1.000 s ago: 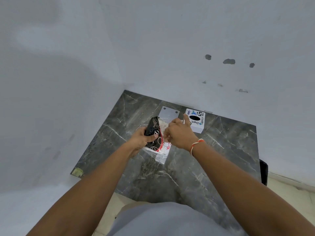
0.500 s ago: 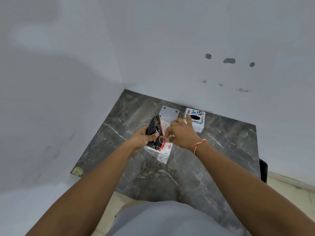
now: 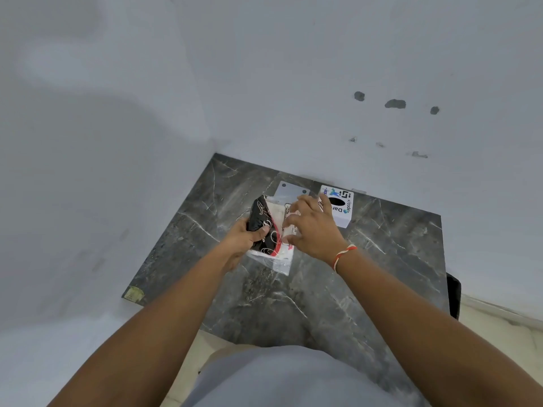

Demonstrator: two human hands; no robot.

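Seems midway: grips the packet (image 3: 266, 227) in the curled left hand (image 3: 245, 240), holds the right hand (image 3: 314, 230) above, fingers apart; must yet remove the clear wrapper (image 3: 280, 264).

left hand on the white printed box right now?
No, the left hand grips the black-and-red packet, while the white box stands apart from it near the far edge of the table.
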